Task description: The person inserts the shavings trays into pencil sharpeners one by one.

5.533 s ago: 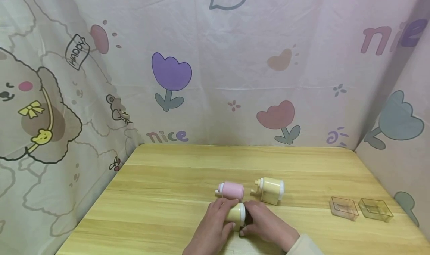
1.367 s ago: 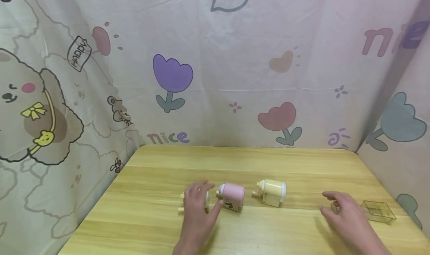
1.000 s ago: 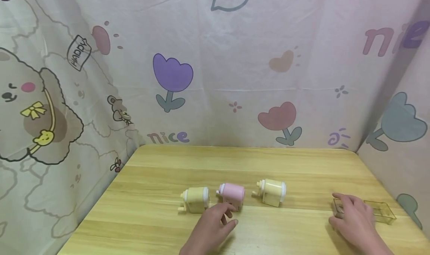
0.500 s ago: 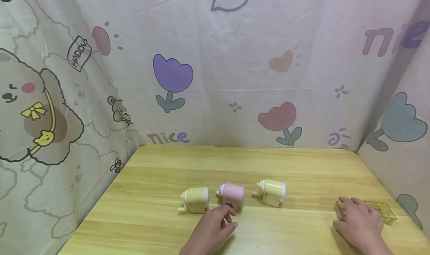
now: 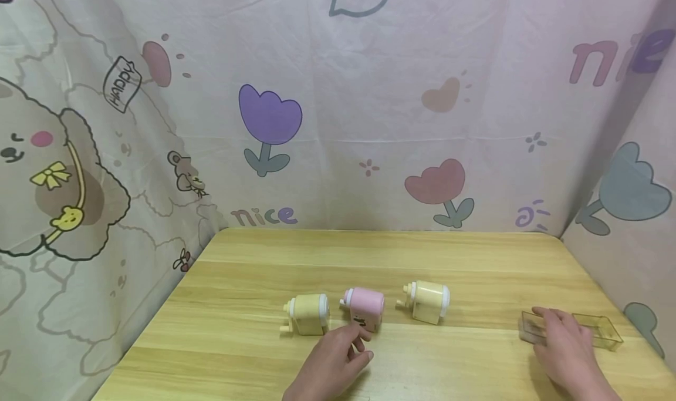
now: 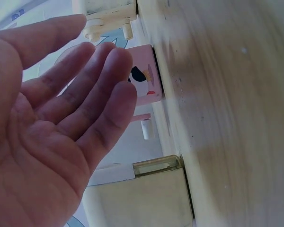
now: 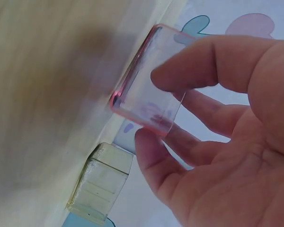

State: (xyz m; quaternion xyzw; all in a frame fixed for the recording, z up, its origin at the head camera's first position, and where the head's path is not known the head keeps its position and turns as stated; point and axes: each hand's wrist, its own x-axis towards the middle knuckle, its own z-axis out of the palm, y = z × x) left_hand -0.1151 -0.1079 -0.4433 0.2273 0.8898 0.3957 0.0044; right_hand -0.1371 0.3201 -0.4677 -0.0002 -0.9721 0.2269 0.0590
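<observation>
My left hand [image 5: 334, 357] hovers low in front of the pink crank pencil sharpener [image 5: 367, 304], palm showing and fingers loosely bent in the left wrist view, with nothing in it. Whether a fingertip touches the sharpener I cannot tell. Left of that stands a yellow pencil sharpener [image 5: 309, 314], right of it another yellow pencil sharpener [image 5: 430, 301], cranks toward the left. At the table's right side my right hand [image 5: 567, 348] holds a clear pink-edged shavings drawer [image 7: 142, 94] between thumb and fingers. The hand covers part of it in the head view.
A clear yellow shavings drawer [image 5: 607, 333] lies just right of my right hand, close to the table's right edge. A printed cloth [image 5: 348, 95] hangs behind and along the sides of the wooden table [image 5: 253, 260].
The yellow sharpener once between both hands now stands left of the pink one, released. My left hand withdrew to rest. My right hand went to the pink-edged drawer and shifted it slightly.
</observation>
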